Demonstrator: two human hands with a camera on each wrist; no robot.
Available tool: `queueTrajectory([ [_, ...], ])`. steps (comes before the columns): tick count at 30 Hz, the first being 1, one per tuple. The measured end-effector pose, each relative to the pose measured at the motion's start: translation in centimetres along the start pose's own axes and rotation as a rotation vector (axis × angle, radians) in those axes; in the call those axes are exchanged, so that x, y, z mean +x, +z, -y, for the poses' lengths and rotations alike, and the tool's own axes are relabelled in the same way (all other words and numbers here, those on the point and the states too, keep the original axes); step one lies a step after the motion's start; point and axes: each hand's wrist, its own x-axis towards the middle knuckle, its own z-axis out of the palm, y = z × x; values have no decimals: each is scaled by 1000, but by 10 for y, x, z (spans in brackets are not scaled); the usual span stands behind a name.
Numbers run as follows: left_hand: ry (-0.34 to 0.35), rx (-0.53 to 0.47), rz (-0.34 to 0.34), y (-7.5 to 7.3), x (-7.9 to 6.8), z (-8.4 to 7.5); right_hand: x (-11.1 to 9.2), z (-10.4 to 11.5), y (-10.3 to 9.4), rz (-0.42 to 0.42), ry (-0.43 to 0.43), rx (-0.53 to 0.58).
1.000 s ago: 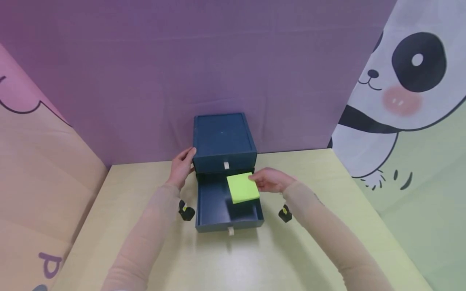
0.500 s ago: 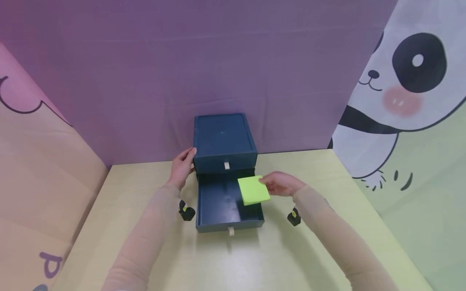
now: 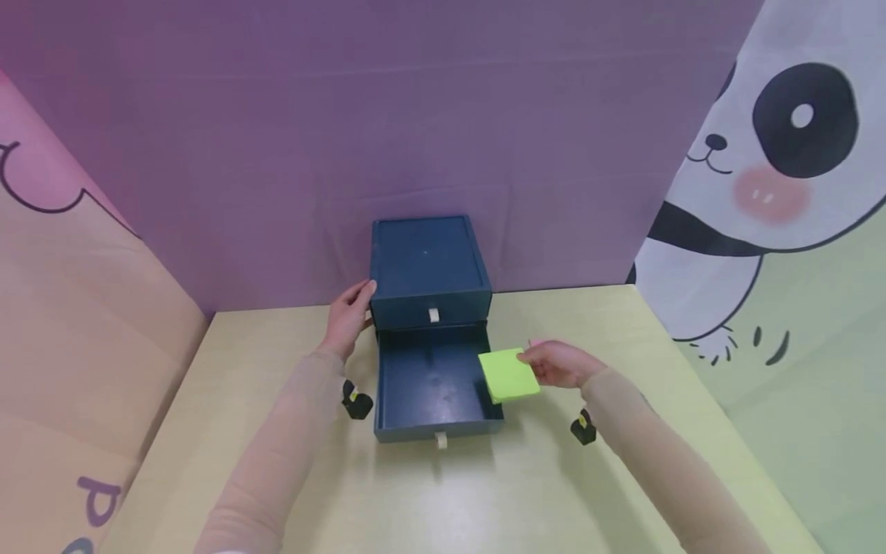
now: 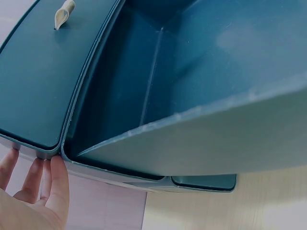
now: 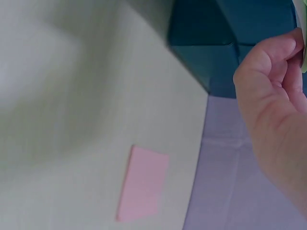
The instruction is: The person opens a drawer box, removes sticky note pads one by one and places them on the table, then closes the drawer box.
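Observation:
My right hand (image 3: 564,363) pinches a yellow-green sticky note pad (image 3: 508,377) by its right edge. The pad hangs over the right rim of a pulled-out drawer (image 3: 415,434), whose inside is bare. This drawer belongs to a dark blue drawer unit (image 3: 429,258) against the purple backdrop. My left hand (image 3: 344,319) rests on the unit's left side. In the left wrist view its fingers (image 4: 58,187) are extended, their tips touching the side near the top drawer. Only a sliver of the pad shows in the right wrist view.
A pink pad (image 5: 144,184) lies on the pale table (image 3: 291,462) right of the unit, mostly hidden by my right hand in the head view. The top drawer (image 4: 43,72) is closed. Another closed drawer (image 4: 206,182) sits below the pulled-out one.
My right hand has carried the sticky note pad rightward and towards me, from above the drawer's middle to its right rim. The pink pad's edge has come into sight. My left hand stays put.

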Motion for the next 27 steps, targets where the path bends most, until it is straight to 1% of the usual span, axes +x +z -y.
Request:
queueTrajectory([
  [3,1,-2,-3,1,0,-1,-3,-6,-6,1,-6,-3],
  [6,-4,-6,-9,1,0,-1,-6,-10,-13,27,-23,-8],
  [11,-7,-2,-18,0,1,-1,-10,-17,-25,43,-43,12],
  [15,-9,-3,-24,0,1,-1,-12,-25,-32,23,-30,36],
  [22,-7,-8,-10,1,1,-1,-12,-43,-46,-15,-8,76],
  [25,-10,-7,-12,1,1,-1,-12,-50,-51,-41,8,76],
  [27,-10,-7,-12,2,0,-1,-13,-55,-55,-62,13,55],
])
